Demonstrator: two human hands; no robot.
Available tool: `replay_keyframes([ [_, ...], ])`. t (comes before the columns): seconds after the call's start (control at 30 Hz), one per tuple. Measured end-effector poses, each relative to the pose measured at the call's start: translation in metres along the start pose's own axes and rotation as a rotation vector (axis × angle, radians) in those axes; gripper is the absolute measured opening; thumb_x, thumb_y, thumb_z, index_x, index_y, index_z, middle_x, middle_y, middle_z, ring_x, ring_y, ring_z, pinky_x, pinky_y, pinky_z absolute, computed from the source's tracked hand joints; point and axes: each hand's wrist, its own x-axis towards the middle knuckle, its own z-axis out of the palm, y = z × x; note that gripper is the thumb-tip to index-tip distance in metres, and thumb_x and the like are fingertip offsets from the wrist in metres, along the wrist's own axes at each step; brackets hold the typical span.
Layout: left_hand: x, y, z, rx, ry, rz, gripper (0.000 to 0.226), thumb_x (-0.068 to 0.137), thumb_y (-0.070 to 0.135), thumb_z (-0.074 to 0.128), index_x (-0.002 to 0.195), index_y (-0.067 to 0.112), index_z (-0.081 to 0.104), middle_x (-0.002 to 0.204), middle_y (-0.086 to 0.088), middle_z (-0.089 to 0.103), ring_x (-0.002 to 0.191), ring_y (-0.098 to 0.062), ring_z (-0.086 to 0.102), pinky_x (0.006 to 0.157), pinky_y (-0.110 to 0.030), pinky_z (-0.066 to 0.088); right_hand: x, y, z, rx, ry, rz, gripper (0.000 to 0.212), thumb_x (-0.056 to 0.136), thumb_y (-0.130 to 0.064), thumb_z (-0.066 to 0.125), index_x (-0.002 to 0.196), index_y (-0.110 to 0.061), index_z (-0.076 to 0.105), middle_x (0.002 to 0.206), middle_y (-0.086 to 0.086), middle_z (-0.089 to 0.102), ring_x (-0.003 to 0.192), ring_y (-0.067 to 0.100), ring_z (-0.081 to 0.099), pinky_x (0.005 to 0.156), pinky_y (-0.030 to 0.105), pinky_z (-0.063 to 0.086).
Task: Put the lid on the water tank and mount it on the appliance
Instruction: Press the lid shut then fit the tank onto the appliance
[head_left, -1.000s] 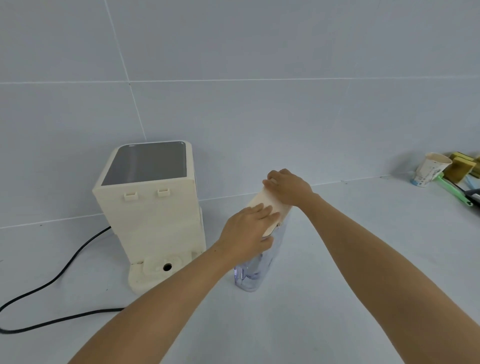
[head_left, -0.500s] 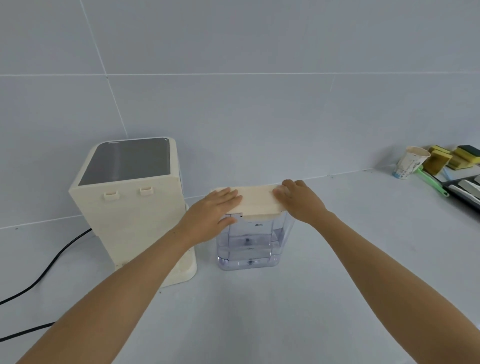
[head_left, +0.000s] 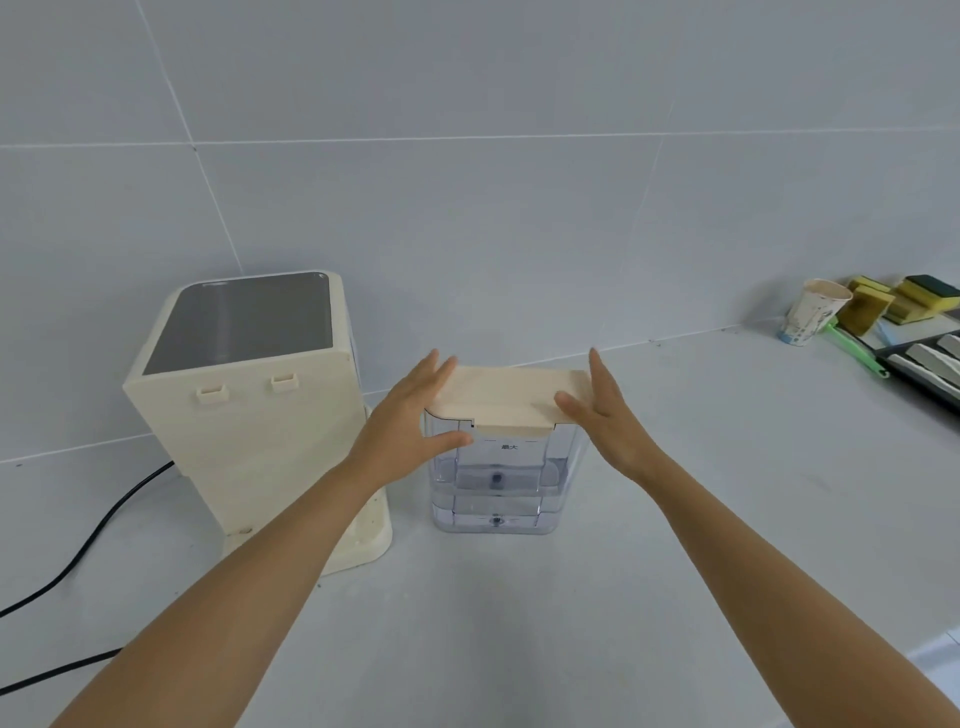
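A clear plastic water tank (head_left: 496, 488) stands upright on the counter, with a cream lid (head_left: 506, 397) lying flat on its top. To its left stands the cream appliance (head_left: 249, 415), grey panel on top, its base foot pointing toward me. My left hand (head_left: 410, 421) flanks the tank's left side with fingers spread, thumb touching the front under the lid. My right hand (head_left: 605, 410) is at the right side, fingers straight and apart, thumb resting on the lid's front edge. Neither hand grips anything.
A black power cord (head_left: 93, 530) runs from the appliance off to the left. At the far right stand a paper cup (head_left: 813, 317), yellow sponges (head_left: 904, 301), a green-handled tool (head_left: 857, 348) and a dark tray (head_left: 930, 364). A tiled wall backs the counter.
Both hands have lifted off the top of the lid and opened, moving to the tank's sides. The lid lies flat on the tank. The view has shifted slightly.
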Motion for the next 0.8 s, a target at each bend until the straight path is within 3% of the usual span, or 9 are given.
replay_keyframes([
  [0.1,0.000,-0.006,0.005,-0.205,-0.033,-0.230,0.107,0.071,0.030,0.076,0.147,0.022,0.001,0.156,0.004,0.012,0.142,-0.012,0.014,0.113,-0.029,0.018,-0.005,0.012,0.002,0.188,-0.031,0.024,0.095,0.083,-0.023,0.061,0.144,-0.019,-0.012,0.154,-0.002,0.013,0.141,0.016,0.016,0.112,0.032,0.022],
  [0.17,0.003,-0.012,0.010,-0.299,-0.088,-0.293,0.105,0.070,0.026,0.077,0.147,0.021,0.006,0.151,0.002,0.028,0.139,-0.016,0.025,0.109,-0.027,0.023,-0.004,0.022,0.004,0.177,-0.055,-0.023,0.095,0.072,-0.017,0.073,0.141,-0.018,0.007,0.143,-0.003,0.032,0.132,0.014,0.034,0.101,0.017,0.035],
  [0.23,0.003,-0.014,0.016,-0.323,-0.128,-0.315,0.098,0.070,0.021,0.078,0.146,0.021,0.014,0.143,0.002,0.040,0.134,-0.018,0.033,0.101,-0.023,0.028,-0.005,0.029,0.008,0.131,-0.084,-0.059,0.089,0.067,-0.006,0.077,0.133,-0.021,0.020,0.133,-0.008,0.038,0.120,0.001,0.041,0.087,-0.001,0.035],
  [0.27,0.003,-0.014,0.019,-0.332,-0.138,-0.328,0.096,0.071,0.020,0.077,0.145,0.021,0.016,0.141,0.001,0.041,0.133,-0.018,0.034,0.099,-0.022,0.028,-0.005,0.033,0.009,0.127,-0.088,-0.057,0.090,0.067,-0.003,0.076,0.134,-0.023,0.020,0.133,-0.010,0.037,0.119,-0.002,0.040,0.087,-0.003,0.033],
  [0.4,0.004,-0.009,0.026,-0.369,-0.120,-0.356,0.092,0.070,0.016,0.078,0.142,0.017,0.022,0.134,0.003,0.043,0.132,-0.018,0.035,0.096,-0.021,0.029,-0.003,0.042,0.010,0.119,-0.100,-0.014,0.091,0.069,-0.007,0.075,0.140,-0.021,0.020,0.143,-0.005,0.035,0.129,0.009,0.033,0.104,0.021,0.024],
  [0.6,0.005,-0.007,0.026,-0.384,-0.108,-0.358,0.088,0.069,0.015,0.079,0.139,0.016,0.026,0.135,-0.001,0.046,0.120,-0.012,0.040,0.093,-0.021,0.031,-0.001,0.040,0.010,0.135,-0.096,0.019,0.085,0.069,-0.004,0.074,0.137,-0.021,0.028,0.132,-0.007,0.042,0.122,0.010,0.036,0.099,0.026,0.029],
  [0.8,0.000,-0.002,0.019,-0.411,-0.089,-0.323,0.085,0.070,0.009,0.077,0.138,0.016,0.027,0.122,0.009,0.043,0.111,-0.005,0.037,0.089,-0.016,0.031,-0.002,0.039,0.012,0.114,-0.065,0.031,0.083,0.066,-0.008,0.077,0.135,-0.022,0.033,0.133,-0.004,0.047,0.123,0.016,0.042,0.100,0.031,0.034],
])
